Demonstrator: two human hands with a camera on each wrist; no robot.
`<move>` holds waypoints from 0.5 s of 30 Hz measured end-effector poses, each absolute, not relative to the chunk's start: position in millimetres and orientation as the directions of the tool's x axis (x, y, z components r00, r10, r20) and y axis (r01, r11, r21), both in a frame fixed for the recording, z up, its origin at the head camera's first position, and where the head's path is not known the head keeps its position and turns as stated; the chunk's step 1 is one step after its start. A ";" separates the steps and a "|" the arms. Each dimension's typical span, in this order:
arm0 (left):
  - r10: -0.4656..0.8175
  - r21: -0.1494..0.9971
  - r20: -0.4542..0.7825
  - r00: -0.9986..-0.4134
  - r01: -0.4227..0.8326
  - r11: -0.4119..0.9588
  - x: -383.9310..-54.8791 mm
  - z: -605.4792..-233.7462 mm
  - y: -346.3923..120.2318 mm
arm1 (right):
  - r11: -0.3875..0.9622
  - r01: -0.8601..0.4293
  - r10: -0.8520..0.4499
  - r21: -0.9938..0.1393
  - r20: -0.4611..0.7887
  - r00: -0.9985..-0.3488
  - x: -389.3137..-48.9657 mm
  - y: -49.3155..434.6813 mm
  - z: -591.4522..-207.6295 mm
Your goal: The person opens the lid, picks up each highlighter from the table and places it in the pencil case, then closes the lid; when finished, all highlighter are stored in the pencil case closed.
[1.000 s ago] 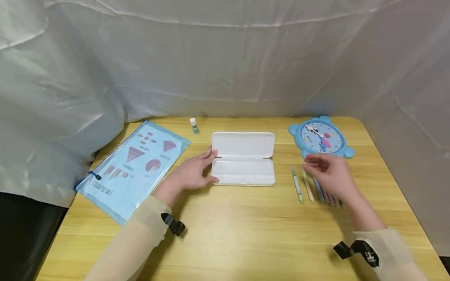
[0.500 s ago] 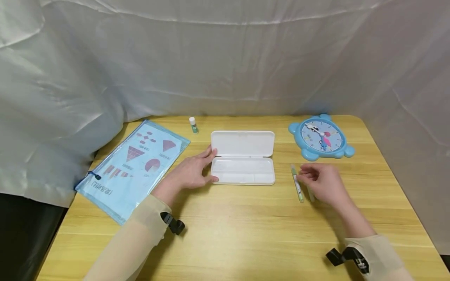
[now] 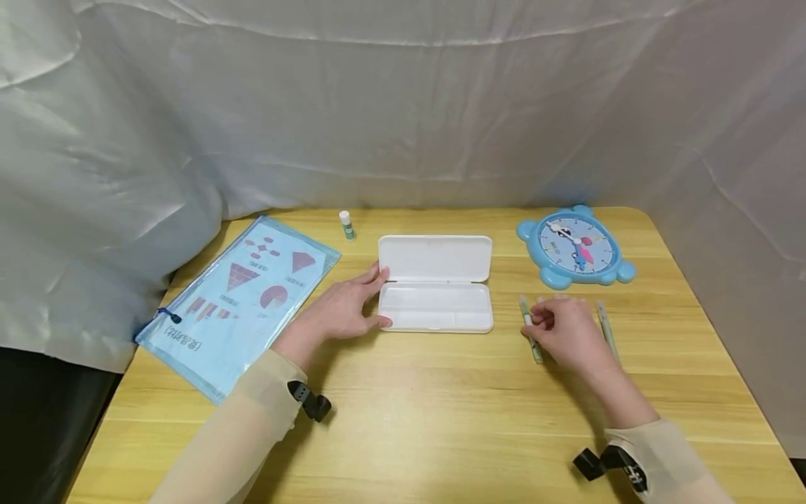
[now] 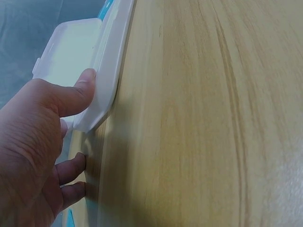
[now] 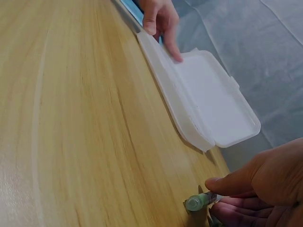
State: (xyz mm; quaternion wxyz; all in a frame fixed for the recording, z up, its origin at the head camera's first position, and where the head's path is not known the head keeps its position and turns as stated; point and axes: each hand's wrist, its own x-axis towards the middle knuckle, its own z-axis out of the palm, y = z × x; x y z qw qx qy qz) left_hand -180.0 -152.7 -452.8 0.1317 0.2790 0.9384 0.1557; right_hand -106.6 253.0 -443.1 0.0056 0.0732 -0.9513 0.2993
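Two hands worked over a wooden table (image 3: 409, 420). Head view: the left hand (image 3: 343, 308) held the left end of a white case (image 3: 434, 297), thumb and index finger spread to span it; the lid (image 3: 434, 257) stood raised towards twelve o'clock. Between three and four o'clock of the case, the right hand (image 3: 569, 332) held a green pen (image 3: 535, 348) between thumb and curled fingers. A second pen (image 3: 606, 329) lay just beside that hand, at its three o'clock; in my judgement a sideways sweep of the wrist could have set it rolling. What lay under the palm was hidden from me.

Left wrist view: the thumb pressed on the case's near rim, while two lower fingers stood apart from it. Uneven pressure there, I judged, might have tipped or skewed so light-looking a box.

Right wrist view: the pen's capped end pointed towards eight o'clock, low over the tabletop, in a fingertip pinch. Should that pinch have been too slack, the smooth barrel would probably have swivelled or slipped free.
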 end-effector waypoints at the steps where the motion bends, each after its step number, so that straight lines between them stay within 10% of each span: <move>1: 0.563 0.365 -0.163 -0.810 0.481 0.797 -180.1 -453.1 -152.5 | 0.814 -0.138 -0.133 -0.564 0.049 -0.990 -106.3 252.9 -442.9; 15: 0.559 0.355 -0.175 -0.811 0.478 0.804 -180.8 -453.8 -152.4 | 0.844 -0.108 -0.134 -0.526 -0.012 -0.991 -96.6 255.8 -437.8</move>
